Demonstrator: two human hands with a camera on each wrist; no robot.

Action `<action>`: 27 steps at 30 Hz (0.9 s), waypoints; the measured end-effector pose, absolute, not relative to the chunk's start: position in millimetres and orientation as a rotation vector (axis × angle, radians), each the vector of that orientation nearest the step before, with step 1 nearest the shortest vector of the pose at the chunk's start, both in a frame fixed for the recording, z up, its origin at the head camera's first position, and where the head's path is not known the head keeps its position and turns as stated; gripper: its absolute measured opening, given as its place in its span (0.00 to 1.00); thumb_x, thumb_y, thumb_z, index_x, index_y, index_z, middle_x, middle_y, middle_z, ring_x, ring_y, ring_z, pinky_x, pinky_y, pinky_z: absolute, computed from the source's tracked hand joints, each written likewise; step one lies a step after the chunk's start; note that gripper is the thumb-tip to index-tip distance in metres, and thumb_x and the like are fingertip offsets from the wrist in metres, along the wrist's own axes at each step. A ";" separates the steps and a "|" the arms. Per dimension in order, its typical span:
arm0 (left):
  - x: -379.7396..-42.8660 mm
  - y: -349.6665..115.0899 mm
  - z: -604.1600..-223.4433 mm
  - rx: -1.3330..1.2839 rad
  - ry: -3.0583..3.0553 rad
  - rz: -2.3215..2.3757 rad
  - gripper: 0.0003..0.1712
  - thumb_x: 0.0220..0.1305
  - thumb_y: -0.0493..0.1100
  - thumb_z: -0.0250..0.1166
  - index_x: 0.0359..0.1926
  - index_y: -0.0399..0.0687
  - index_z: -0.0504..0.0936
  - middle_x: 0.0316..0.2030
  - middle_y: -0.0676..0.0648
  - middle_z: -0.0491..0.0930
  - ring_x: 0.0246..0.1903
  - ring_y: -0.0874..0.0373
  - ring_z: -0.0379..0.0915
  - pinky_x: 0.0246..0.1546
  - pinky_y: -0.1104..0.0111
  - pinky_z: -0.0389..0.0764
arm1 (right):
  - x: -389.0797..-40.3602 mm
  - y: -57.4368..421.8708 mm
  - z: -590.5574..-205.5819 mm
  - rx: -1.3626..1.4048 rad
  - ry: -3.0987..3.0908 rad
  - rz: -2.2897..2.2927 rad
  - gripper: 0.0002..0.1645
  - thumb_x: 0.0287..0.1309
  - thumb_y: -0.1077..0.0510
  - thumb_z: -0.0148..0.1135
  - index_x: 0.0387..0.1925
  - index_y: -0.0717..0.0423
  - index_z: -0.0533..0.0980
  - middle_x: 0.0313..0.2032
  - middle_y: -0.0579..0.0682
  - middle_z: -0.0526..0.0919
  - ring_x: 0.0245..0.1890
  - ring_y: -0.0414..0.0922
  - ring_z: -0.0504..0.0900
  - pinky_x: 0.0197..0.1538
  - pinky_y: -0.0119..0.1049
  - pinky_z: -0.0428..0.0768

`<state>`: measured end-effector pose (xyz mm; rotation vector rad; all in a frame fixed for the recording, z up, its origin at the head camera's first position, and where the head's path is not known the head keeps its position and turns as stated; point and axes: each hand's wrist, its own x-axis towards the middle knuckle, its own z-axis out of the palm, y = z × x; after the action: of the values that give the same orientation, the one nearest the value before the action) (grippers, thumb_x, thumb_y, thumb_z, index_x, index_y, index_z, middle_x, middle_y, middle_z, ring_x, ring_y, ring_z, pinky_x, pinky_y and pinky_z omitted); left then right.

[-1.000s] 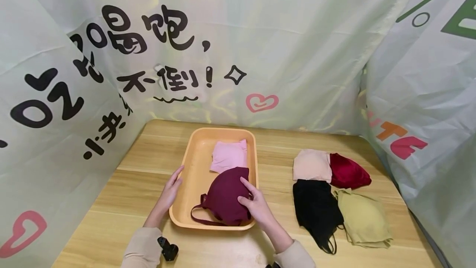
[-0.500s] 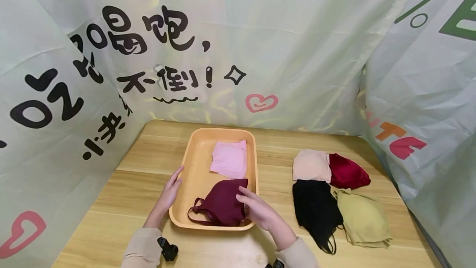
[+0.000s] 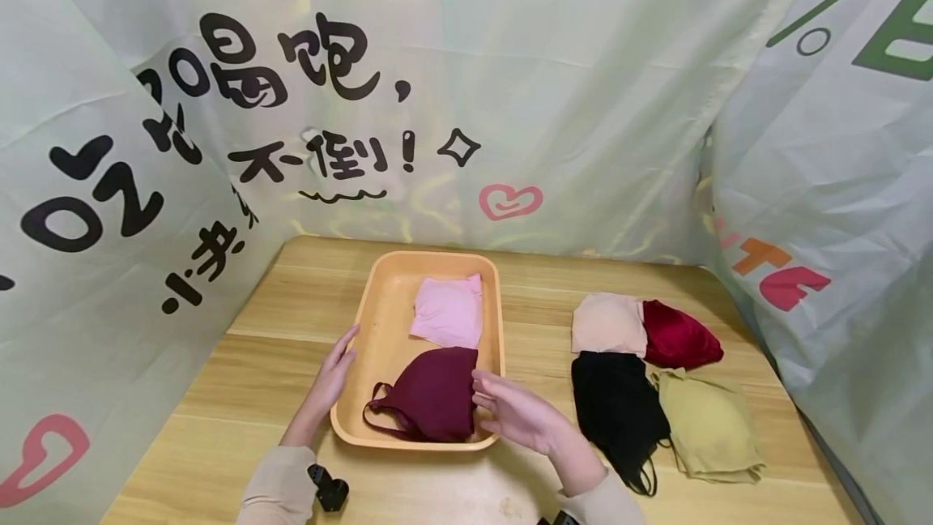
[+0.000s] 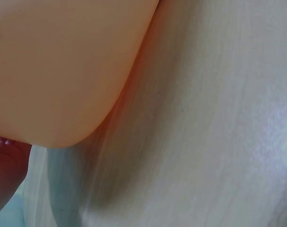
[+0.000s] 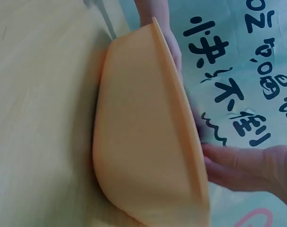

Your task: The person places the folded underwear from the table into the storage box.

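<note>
A dark burgundy bra (image 3: 437, 395), its strap looped to the left, lies at the near end of the orange plastic tray (image 3: 379, 330). Beyond it in the same tray lies a folded pink bra (image 3: 447, 310). My left hand (image 3: 331, 375) rests against the tray's left rim with its fingers extended. Over the right rim my right hand (image 3: 521, 416) has straight fingers at the burgundy bra's right edge; whether they touch it I cannot tell. In the right wrist view the right hand's fingers (image 5: 233, 158) are at the tray rim. The left wrist view shows mostly the tray's outer wall (image 4: 63, 71).
To the right on the wooden table (image 3: 539, 298) lie a pale pink bra (image 3: 608, 324), a dark red bra (image 3: 679, 335), a black strappy garment (image 3: 615, 407) and an olive-yellow folded garment (image 3: 710, 424). A printed curtain (image 3: 619, 104) encloses the table's back and sides.
The right hand has let go of the burgundy bra and moved right, its fingers straightening. The bra has settled lower and flatter in the tray. The left hand has stayed put.
</note>
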<state>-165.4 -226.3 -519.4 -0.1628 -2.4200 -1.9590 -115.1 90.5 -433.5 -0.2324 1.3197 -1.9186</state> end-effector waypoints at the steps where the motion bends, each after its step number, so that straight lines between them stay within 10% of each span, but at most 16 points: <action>1: -165.3 -226.6 -519.3 -0.161 -2.422 -1.959 0.25 0.71 0.36 0.39 0.67 0.33 0.52 0.67 0.31 0.46 0.67 0.36 0.37 0.65 0.45 0.42 | -114.7 91.7 -432.5 -0.245 1.334 -1.907 0.40 0.69 0.53 0.37 0.67 0.67 0.29 0.67 0.68 0.24 0.67 0.63 0.27 0.65 0.60 0.34; 27: -166.7 -227.9 -522.5 -0.152 -2.421 -1.959 0.26 0.71 0.37 0.39 0.67 0.35 0.53 0.68 0.32 0.46 0.67 0.37 0.37 0.65 0.45 0.42 | -120.5 97.7 -445.2 -0.196 1.702 -1.938 0.39 0.66 0.51 0.42 0.68 0.67 0.39 0.64 0.71 0.53 0.64 0.62 0.57 0.65 0.56 0.56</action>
<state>-166.7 -227.9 -522.5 -0.1519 -2.4213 -1.9593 -120.5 97.7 -445.2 -0.1956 1.7024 -1.9379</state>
